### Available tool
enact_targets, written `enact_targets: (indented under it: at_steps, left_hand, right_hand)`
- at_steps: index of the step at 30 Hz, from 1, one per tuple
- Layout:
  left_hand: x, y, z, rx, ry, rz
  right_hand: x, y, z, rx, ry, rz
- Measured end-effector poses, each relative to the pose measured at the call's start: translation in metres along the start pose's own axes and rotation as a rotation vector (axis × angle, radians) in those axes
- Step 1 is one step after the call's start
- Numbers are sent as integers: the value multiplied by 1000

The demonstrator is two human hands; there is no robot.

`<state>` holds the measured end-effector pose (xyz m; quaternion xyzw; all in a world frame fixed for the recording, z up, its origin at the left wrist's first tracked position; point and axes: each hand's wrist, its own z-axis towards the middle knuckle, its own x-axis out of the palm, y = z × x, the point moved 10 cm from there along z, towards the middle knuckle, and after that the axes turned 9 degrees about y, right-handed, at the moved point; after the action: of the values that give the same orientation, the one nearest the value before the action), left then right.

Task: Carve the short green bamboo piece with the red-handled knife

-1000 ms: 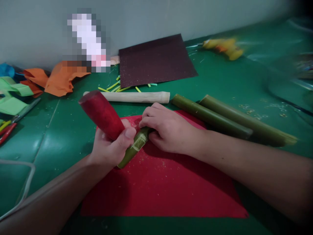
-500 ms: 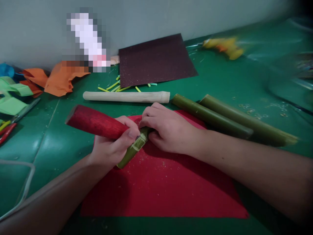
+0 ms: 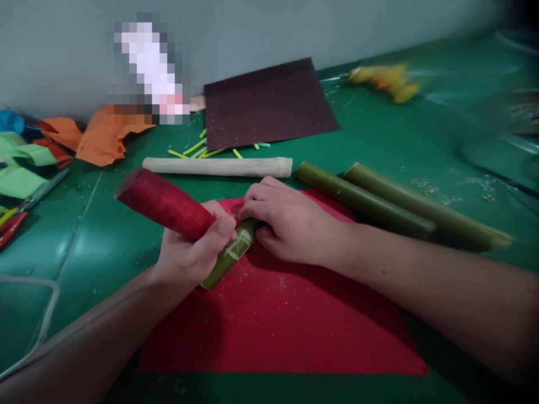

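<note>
My left hand (image 3: 197, 247) is closed around the thick red wooden handle (image 3: 164, 202) of a tool, its butt end tilted up to the left. The tool's working end is hidden behind my fingers. Under that hand a short green bamboo piece (image 3: 223, 264) lies slanted over a red sheet (image 3: 286, 331), with pale scratched lines forming a box on its skin. My right hand (image 3: 290, 224) grips the bamboo's far end with bent fingers. Fine pale shavings are scattered across the sheet.
Behind my hands lies a pale peeled stick (image 3: 219, 166). Two green bamboo lengths (image 3: 366, 199) rest at the right. Further back are dark sandpaper (image 3: 269, 106) and a yellow glue gun (image 3: 383, 81). Orange paper (image 3: 101, 137) and red-handled scissors (image 3: 14, 229) lie left on the green table.
My left hand has shifted slightly left, and the red handle's butt end has risen, tilting it more steeply. The right hand and the bamboo look unmoved.
</note>
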<state>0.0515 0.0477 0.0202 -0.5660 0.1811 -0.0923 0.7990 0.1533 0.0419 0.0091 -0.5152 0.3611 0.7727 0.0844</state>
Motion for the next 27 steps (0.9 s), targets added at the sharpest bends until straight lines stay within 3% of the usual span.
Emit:
enact_targets:
  at_steps: [10,13,27]
  left_hand:
    - [-2,-2,-3,52,16,32]
    - [1,-2,-1,28,52,31]
    - [-1,7,-2,-61,17,26]
  right_hand:
    - [-1,-1,-1,9,1,4]
    - [0,-1,0,8,4,7]
    - [-1,-1,-1,19,8,22]
